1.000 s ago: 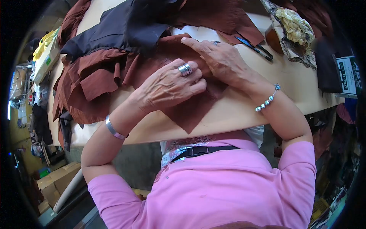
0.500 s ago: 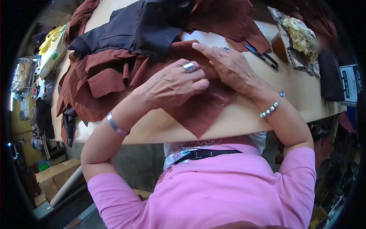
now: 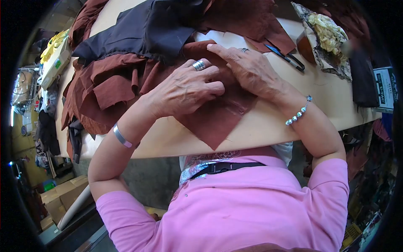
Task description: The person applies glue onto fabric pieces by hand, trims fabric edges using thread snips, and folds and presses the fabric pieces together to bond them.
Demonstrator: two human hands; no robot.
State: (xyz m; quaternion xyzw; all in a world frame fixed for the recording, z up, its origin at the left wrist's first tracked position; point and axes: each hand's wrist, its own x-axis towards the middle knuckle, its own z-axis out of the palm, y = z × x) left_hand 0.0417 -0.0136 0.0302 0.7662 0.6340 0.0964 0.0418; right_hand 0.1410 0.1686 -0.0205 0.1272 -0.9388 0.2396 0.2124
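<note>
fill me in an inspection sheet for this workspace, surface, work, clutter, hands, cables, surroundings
Surface: pale table, partly covered by cloth.
Job's things: brown cloth piece, one corner pointing toward the person, under both hands.
Clutter: black cloth and brown cloth heap at left; blue-and-black tool and pale crumpled bundle at right.
Hands: left hand bent over the brown cloth piece; right hand lying on it. The grip is hidden on both.
Cables: nothing seen near the hands; far left too blurred to tell.
Surroundings: cardboard box and pale tube below the table at left.
</note>
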